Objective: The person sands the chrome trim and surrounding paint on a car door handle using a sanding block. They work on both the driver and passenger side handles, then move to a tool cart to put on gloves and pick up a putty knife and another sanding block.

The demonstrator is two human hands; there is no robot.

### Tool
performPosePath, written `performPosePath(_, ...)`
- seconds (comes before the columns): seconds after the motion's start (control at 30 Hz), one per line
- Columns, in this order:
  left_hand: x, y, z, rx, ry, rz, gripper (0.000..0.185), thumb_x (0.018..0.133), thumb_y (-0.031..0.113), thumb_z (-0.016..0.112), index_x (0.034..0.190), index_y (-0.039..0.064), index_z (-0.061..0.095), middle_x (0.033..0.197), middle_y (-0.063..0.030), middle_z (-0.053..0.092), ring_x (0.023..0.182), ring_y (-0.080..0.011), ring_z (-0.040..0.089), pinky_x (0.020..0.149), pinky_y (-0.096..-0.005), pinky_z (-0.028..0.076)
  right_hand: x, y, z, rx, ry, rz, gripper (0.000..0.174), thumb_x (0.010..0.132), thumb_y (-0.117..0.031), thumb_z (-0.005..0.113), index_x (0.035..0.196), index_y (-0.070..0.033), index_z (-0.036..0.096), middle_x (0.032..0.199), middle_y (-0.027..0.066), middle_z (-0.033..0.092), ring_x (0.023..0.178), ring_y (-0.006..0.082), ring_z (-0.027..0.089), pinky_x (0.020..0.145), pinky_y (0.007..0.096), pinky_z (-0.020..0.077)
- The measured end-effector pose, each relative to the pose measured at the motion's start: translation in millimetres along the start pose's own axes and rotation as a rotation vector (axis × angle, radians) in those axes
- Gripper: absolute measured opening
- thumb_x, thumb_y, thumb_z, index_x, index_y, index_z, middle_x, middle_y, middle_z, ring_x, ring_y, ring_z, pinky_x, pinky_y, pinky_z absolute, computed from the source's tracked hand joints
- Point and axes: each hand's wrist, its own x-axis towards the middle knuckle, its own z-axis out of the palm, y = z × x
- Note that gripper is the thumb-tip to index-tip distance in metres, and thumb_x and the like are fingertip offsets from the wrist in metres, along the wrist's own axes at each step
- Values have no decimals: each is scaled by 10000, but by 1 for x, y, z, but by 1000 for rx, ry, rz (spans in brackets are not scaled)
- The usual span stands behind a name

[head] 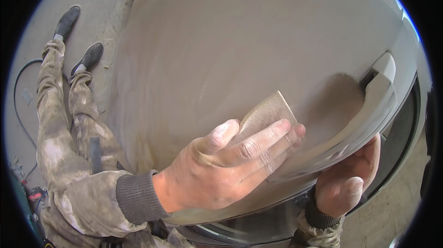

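My left hand (221, 175) holds a thin, flexible tan sanding pad (268, 113) against a large, curved car body panel (242, 40) coated in dull grey-beige. The pad's far corner sticks out past my fingers, and its face against the panel is hidden. Pale dust coats my fingers. At the lower right, below the panel's rim, my right hand (346, 178) is cupped with its fingers apart; no held thing shows in it. Whether its fingers touch the panel's underside cannot be made out. A darker, smooth patch (332, 106) lies beside a raised moulding with a recess (379, 74).
Black-edged glass (249, 227) and a dark curved frame (408, 133) lie below the panel's rim. My legs in camouflage trousers (55, 137) stand on concrete floor (100, 5) at left. A black hose (15, 92) curves across it, near a red tool-like object (34, 196).
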Motion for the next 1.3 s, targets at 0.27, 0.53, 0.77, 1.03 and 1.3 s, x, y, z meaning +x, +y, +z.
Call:
performPosePath(0.27, -25, 17, -19, -7, -61, -85, 208, 914, 154, 655, 1066, 155, 798, 1206, 50, 769, 1256, -117, 599, 878, -320, 342, 8, -12, 5, 28, 36, 159, 1158, 483, -936, 782, 1131, -15, 512, 897, 12, 636, 738, 75, 601, 630, 207, 479)
performPosePath(0.53, -37, 38, -39, 18, -325, 32, 281, 902, 164, 618, 1128, 155, 785, 1330, 32, 718, 1288, -107, 580, 944, -305, 351, 25, 2, -27, 30, -59, 179, 1128, 527, -938, 755, 1136, -20, 512, 886, 8, 624, 725, 68, 600, 629, 196, 480)
performPosePath(0.77, -47, 34, -61, -110, -314, -11, 279, 881, 157, 655, 1127, 126, 785, 1302, -19, 723, 1206, -152, 624, 893, -333, 409, 13, 22, -41, 64, -178, 59, 1106, 739, -828, 722, 1282, 105, 480, 1093, 104, 645, 1013, 163, 626, 888, 291, 504)
performPosePath(1.03, -14, 18, -24, -270, -277, -222, 366, 856, 260, 747, 1207, 158, 762, 1483, -155, 577, 1324, -342, 533, 1062, -444, 484, 3, 24, -34, 54, -183, -22, 1188, 804, -806, 640, 1432, 169, 384, 1305, 218, 596, 1224, 268, 594, 1055, 389, 476)
performPosePath(1.3, 1, -2, -5, -518, 124, -543, 517, 766, 113, 875, 1210, 29, 622, 1278, -215, 586, 1124, -317, 594, 957, -411, 495, 4, 12, -8, 8, -149, -132, 1184, 845, -811, 536, 1482, 172, 357, 1313, 246, 599, 1230, 289, 597, 1067, 404, 471)
